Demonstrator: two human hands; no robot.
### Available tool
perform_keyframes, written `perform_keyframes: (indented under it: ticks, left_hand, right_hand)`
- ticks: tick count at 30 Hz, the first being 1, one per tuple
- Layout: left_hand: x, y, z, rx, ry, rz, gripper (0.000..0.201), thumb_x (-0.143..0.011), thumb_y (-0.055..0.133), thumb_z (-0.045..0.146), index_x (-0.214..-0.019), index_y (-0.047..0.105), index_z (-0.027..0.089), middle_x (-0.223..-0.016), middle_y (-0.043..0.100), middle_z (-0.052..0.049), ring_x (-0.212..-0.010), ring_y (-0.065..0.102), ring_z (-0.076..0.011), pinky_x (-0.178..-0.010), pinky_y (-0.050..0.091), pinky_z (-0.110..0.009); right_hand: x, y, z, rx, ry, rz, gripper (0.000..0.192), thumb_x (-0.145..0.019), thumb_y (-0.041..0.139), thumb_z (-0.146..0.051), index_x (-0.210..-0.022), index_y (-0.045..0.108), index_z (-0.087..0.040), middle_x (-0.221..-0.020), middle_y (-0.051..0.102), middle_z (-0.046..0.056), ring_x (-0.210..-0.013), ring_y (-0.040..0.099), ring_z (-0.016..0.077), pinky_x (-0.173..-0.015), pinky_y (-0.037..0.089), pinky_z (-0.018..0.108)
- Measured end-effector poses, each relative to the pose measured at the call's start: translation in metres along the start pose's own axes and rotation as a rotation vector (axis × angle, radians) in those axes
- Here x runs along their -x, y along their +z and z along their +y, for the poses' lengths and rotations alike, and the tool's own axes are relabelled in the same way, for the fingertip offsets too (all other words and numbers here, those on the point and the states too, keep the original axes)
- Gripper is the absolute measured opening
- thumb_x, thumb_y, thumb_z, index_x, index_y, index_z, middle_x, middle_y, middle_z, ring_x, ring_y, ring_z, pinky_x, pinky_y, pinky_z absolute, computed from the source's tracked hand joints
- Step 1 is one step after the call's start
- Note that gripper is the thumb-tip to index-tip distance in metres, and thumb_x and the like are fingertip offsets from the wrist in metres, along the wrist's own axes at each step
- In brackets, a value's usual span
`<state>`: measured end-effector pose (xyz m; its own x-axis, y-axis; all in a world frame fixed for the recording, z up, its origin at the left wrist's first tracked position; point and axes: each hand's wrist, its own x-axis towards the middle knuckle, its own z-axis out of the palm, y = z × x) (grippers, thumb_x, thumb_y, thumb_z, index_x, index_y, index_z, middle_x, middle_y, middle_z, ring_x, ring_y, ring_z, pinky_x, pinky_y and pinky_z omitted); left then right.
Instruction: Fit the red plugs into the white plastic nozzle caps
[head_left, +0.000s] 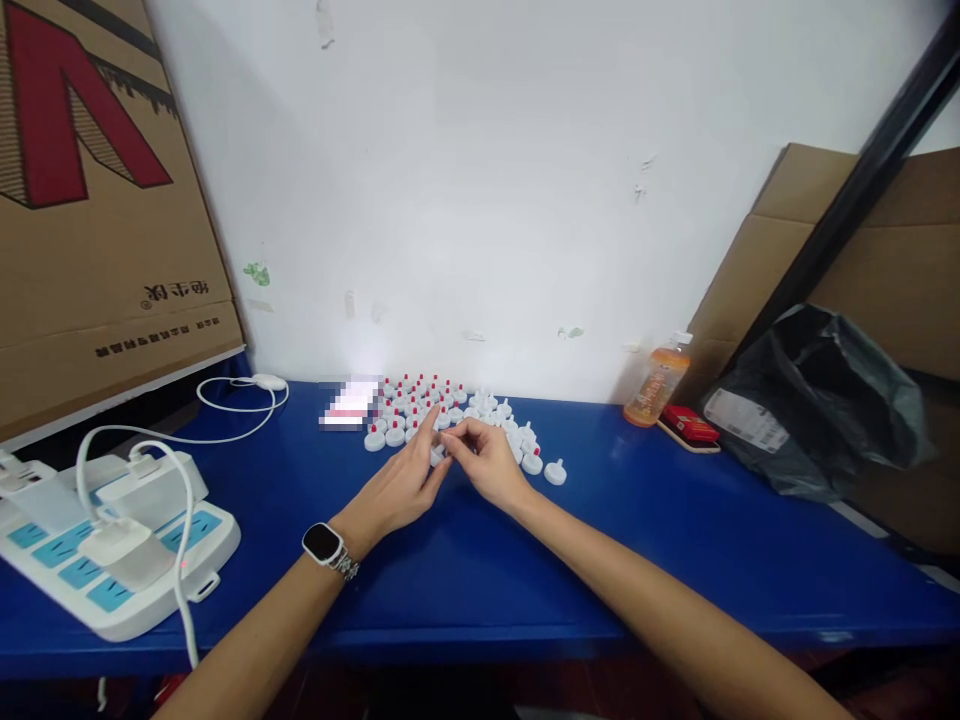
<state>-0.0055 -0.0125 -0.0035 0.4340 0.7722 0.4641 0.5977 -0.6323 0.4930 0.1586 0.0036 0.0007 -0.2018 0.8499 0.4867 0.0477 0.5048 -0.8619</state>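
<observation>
Left hand point(405, 478): holds white cap point(437, 455) between thumb and fingers, just below frame centre. Right hand point(491, 462): fingertips narrowed at same cap; held part hidden, cannot tell. Red-tipped caps point(375, 440), untipped caps point(555, 473): beyond hands, on blue table point(600, 530). White wall point(510, 200) bounds rear edge; front edge crosses lower frame. Power strip point(217, 545): lower left. Bare blue surface: right forearm to dark bag point(817, 400), right of frame.

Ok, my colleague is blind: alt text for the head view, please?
A person's left hand and right hand hold a partly hidden white piece at a blue table, near many white caps, some red-tipped. A power strip is left, a drink bottle right.
</observation>
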Motion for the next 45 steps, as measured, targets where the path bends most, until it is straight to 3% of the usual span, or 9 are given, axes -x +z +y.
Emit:
perform_keyframes:
  ticks: [4,7,9,11,15,24,35,41,45]
  left_hand:
    - [-0.003,0.002,0.001,0.041,-0.022,0.038,0.072,-0.1,0.04,0.037,-0.157,0.0,0.019,-0.144,0.048,-0.019,-0.135,0.048,-0.029,-0.108,0.042,-0.046]
    - [-0.007,-0.002,-0.002,0.043,-0.068,0.107,0.084,-0.096,0.05,0.044,-0.156,-0.004,0.02,-0.121,0.061,-0.013,-0.106,0.064,-0.0244,-0.091,0.05,-0.039]
    - [-0.008,-0.008,-0.006,0.017,-0.107,0.172,0.091,-0.09,0.058,0.047,-0.155,0.0,0.022,-0.11,0.062,-0.007,-0.081,0.062,-0.0182,-0.077,0.051,-0.033]
    - [-0.009,-0.015,-0.011,0.009,-0.126,0.245,0.074,-0.093,0.055,0.044,-0.152,0.014,0.024,-0.106,0.061,-0.004,-0.069,0.055,-0.0136,-0.07,0.048,-0.03]
    - [-0.01,-0.022,-0.016,0.0,-0.13,0.275,0.046,-0.096,0.051,0.039,-0.137,0.038,0.024,-0.101,0.06,-0.002,-0.075,0.053,-0.0145,-0.074,0.045,-0.03]
    - [-0.009,-0.018,-0.016,-0.031,-0.106,0.234,0.034,-0.096,0.049,0.037,-0.127,0.047,0.024,-0.103,0.059,-0.003,-0.087,0.055,-0.0177,-0.077,0.045,-0.031]
    - [-0.01,-0.019,-0.015,-0.034,-0.099,0.209,0.027,-0.096,0.047,0.037,-0.118,0.054,0.023,-0.103,0.06,-0.004,-0.089,0.056,-0.0196,-0.08,0.046,-0.034]
    - [-0.011,-0.02,-0.016,-0.025,-0.079,0.219,0.023,-0.096,0.047,0.036,-0.11,0.057,0.021,-0.097,0.059,-0.004,-0.089,0.056,-0.0196,-0.081,0.047,-0.035]
    - [-0.012,-0.019,-0.014,-0.033,-0.049,0.207,0.02,-0.096,0.047,0.035,-0.106,0.058,0.021,-0.096,0.059,-0.004,-0.089,0.057,-0.0195,-0.082,0.046,-0.035]
  right_hand:
    - [-0.008,-0.002,-0.007,0.022,-0.02,-0.046,0.024,-0.087,0.062,-0.041,-0.082,0.065,-0.017,-0.075,0.065,0.001,-0.067,0.057,0.0135,-0.065,0.046,0.026]
    - [-0.026,-0.022,-0.014,0.186,-0.069,-0.051,0.02,-0.087,0.061,-0.036,-0.083,0.065,-0.017,-0.074,0.066,0.001,-0.069,0.059,0.0138,-0.066,0.046,0.026]
    - [-0.043,-0.041,-0.014,0.338,-0.076,0.021,0.016,-0.086,0.06,-0.031,-0.082,0.065,-0.016,-0.071,0.065,0.001,-0.066,0.059,0.0134,-0.065,0.045,0.025]
    - [-0.06,-0.057,-0.012,0.471,-0.041,0.0,0.013,-0.085,0.06,-0.026,-0.081,0.066,-0.016,-0.068,0.065,0.0,-0.063,0.058,0.0128,-0.061,0.043,0.024]
    - [-0.084,-0.064,0.0,0.583,-0.023,-0.247,0.005,-0.081,0.062,-0.017,-0.081,0.067,-0.015,-0.072,0.069,0.001,-0.065,0.061,0.012,-0.061,0.044,0.022]
    - [-0.105,-0.042,0.018,0.857,0.003,-0.51,0.005,-0.077,0.065,-0.01,-0.078,0.069,-0.013,-0.073,0.071,0.002,-0.068,0.062,0.0122,-0.064,0.042,0.02]
    - [-0.114,-0.047,0.038,1.009,-0.002,-0.359,0.01,-0.081,0.061,-0.014,-0.086,0.069,-0.017,-0.085,0.072,0.005,-0.077,0.063,0.0159,-0.069,0.041,0.023]
    - [-0.097,-0.051,0.024,1.088,-0.016,-0.248,0.029,-0.088,0.058,-0.03,-0.114,0.064,-0.018,-0.092,0.071,0.007,-0.088,0.062,0.0215,-0.081,0.04,0.031]
    - [-0.079,-0.059,0.017,1.178,0.073,-0.205,0.024,-0.087,0.06,-0.037,-0.099,0.069,-0.018,-0.097,0.071,0.01,-0.095,0.06,0.0246,-0.088,0.037,0.037]
